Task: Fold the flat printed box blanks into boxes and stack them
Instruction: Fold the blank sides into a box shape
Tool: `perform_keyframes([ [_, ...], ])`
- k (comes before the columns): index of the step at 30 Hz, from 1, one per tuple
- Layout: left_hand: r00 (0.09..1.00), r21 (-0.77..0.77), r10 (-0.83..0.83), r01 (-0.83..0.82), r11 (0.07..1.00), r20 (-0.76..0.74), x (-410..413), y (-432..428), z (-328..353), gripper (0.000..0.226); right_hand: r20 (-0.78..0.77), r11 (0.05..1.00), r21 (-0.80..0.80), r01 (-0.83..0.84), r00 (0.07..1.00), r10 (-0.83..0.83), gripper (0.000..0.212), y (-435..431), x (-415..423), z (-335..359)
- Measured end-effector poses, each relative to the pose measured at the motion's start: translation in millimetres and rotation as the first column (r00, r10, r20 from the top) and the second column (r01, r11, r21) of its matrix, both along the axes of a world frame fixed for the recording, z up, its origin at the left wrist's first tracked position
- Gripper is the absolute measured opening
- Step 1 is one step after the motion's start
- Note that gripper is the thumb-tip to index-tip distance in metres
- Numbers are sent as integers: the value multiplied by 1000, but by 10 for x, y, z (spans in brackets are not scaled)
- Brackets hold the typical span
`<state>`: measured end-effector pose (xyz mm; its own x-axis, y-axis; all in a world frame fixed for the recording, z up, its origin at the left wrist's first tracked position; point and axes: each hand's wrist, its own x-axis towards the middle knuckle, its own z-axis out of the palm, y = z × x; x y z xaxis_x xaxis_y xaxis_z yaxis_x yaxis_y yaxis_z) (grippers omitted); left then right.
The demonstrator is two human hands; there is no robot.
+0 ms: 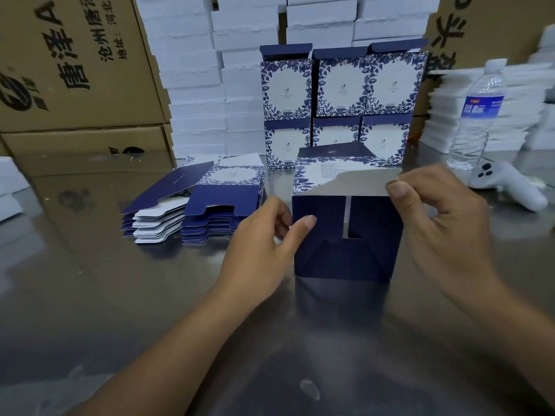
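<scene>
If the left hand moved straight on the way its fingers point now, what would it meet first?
The half-folded box, which the left hand grips at its left edge, thumb on the dark blue face. Farther along stand the finished boxes, though depth is unclear.

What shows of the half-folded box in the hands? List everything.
The half-folded box is thin card, dark blue outside, with a blue-and-white floral panel on top and a white-backed flap. Its facing end shows flaps tucked together with a slit left open. It stands on the shiny table. The left hand grips its left edge; the right hand pinches the flap.
</scene>
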<state>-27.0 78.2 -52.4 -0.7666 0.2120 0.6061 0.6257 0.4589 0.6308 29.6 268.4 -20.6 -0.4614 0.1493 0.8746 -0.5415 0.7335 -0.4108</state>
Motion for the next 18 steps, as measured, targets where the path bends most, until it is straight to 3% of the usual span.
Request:
perform_keyframes([
  [8, 962, -150, 146, -183, 972, -230, 143, -23, 144, 41, -98, 995, 95, -16, 995, 25, 34, -4, 16, 9],
  [18, 919, -189, 188, -264, 946, -346, 150, -41, 187, 36, -130, 993, 111, -37, 990, 52, 36, -27, 23, -11],
])
